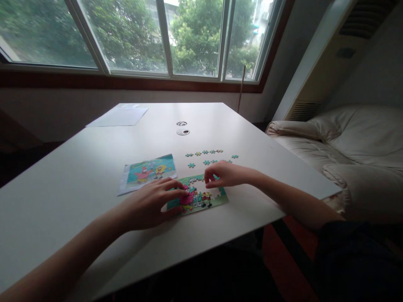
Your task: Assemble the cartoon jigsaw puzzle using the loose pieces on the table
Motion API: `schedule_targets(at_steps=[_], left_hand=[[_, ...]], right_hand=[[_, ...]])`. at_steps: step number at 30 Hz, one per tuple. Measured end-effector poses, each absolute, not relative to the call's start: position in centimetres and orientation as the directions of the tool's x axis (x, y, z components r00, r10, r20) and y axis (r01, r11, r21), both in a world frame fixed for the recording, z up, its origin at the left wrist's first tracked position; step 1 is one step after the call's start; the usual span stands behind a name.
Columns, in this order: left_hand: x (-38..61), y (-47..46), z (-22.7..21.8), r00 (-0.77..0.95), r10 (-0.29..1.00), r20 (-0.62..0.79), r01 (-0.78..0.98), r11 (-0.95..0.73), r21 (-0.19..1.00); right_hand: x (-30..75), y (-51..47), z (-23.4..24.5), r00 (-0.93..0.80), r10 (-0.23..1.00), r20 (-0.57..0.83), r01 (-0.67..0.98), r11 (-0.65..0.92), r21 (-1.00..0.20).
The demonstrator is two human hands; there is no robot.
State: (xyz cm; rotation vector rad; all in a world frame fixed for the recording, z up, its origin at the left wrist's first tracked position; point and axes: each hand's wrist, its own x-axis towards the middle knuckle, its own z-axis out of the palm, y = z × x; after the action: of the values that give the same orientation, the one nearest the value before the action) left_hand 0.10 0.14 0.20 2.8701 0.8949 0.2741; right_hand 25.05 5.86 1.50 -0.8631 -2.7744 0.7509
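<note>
- Nearest, to the right of the puzzle and below its level, a dark sleeve (355,256) covers the upper part of the right arm; a red surface (281,247) shows beneath the table edge.
- The left hand (154,201) lies over the left side of the puzzle, fingers spread and loosely bent, resting on it and gripping nothing visible.
- The puzzle (197,200), partly assembled with a pale unfilled gap in it, lies flat near the front edge of the white table (78,180), a pink figure and a small yellow one on it.
- The right hand (225,173) is over the puzzle's far right part, thumb and forefinger curled toward each other above the gap; I cannot tell whether a piece is pinched between them.
- Left of the puzzle and slightly beyond, a picture sheet (151,171) shows pink and yellow figures on blue.
- Beyond the puzzle, loose pieces (205,152) lie in rough rows, some partly behind the right hand.
- Farther past the puzzle, two round discs (183,132) are on the table; far left of them, white paper (118,116).
- Well right of the puzzle, a pale sofa (355,134).
- Farthest beyond it, a window (169,42) with trees (197,35) outside.
</note>
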Motion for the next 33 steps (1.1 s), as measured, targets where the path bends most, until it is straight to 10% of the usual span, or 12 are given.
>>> schedule_targets(at_steps=[17, 33], left_hand=[[1.2, -1.8, -0.5, 0.796, 0.597, 0.096, 0.592, -0.802, 0.074], [1.0, -1.7, -0.6, 0.8, 0.598, 0.052, 0.595, -0.801, 0.066]], right_hand=[[25.5, 6.5, 1.5, -0.869, 0.49, -0.071, 0.46, 0.748, -0.478], [30.3, 14.5, -1.7, -0.488, 0.845, 0.216, 0.801, 0.533, -0.273]])
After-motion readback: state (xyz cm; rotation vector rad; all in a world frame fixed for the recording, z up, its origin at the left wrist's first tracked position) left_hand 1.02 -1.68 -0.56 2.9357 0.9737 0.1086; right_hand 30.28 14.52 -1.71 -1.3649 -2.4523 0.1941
